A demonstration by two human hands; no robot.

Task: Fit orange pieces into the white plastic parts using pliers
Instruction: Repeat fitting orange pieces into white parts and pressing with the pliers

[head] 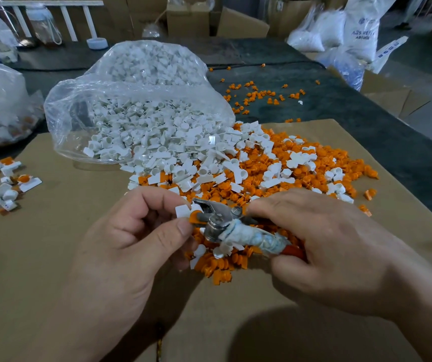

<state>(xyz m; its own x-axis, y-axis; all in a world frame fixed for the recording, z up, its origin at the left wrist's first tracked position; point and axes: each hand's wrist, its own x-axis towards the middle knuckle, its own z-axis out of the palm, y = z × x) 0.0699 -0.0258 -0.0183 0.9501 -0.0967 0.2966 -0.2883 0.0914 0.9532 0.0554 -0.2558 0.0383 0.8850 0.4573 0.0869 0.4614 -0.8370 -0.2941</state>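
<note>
— Orange and white together, right at the tip of your pliers point(220, 220): what exactly do you have there?

— Your left hand point(131, 239) pinches a white plastic part point(182, 210) between thumb and fingers, with an orange piece point(196, 217) seated against it. The metal jaws of the pliers meet that pair from the right.

— And your other hand?

— Your right hand point(322, 246) is wrapped around the pliers' handles — one bound in pale tape, the other showing red near your palm. Both hands hover just above the cardboard sheet point(52, 244).

— Where is the supply?

— Beyond your hands lies a loose heap of orange pieces point(282, 176) mixed with white parts, spilling out of an open clear plastic bag point(131, 100) full of white parts. More orange pieces are scattered farther back on the dark table point(340, 105).

— Anything to your left?

— A small cluster of white parts with orange in them point(3, 186) sits at the cardboard's left edge, well apart from the heap.
</note>
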